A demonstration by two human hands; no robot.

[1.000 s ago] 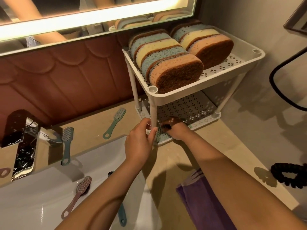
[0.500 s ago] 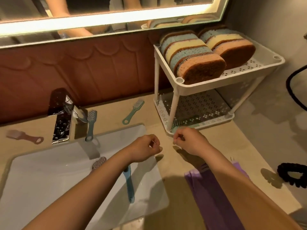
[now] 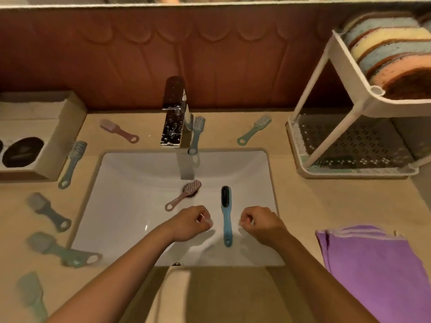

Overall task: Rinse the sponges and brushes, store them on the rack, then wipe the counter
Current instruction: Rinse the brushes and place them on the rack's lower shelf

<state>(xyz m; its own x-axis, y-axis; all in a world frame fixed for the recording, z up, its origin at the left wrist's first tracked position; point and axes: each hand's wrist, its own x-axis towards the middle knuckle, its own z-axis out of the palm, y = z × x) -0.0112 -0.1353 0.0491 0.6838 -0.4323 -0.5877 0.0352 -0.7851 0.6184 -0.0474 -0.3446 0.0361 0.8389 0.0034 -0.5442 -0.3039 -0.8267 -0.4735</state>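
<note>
**Brushes lying in and around the sink, both hands empty**

Head view: a blue brush (image 3: 225, 216) is lying lengthwise in the sink (image 3: 130, 206). Its dark bristles are pointing toward the faucet (image 3: 173, 113) and its handle toward the sink's near rim. A pink brush (image 3: 184, 198) is lying just to its left, with its head by the drain.

The left hand (image 3: 190, 223) and the right hand (image 3: 262, 223) are being held over the near part of the sink, one on each side of the blue brush. Neither is touching it, the fingers are loosely curled, and nothing is being gripped.

More brushes are lying on the counter left of the sink and behind it. The rack (image 3: 354, 173) is standing to the sink's right, with sponges (image 3: 391, 50) being kept on its upper shelf. A purple cloth (image 3: 377, 271) is lying right of the sink's near corner.

The blue brush is being judged light and stiff, and probably wet and slippery. It would best be pinched at mid-handle, leaving the bristles free for rinsing.
</note>
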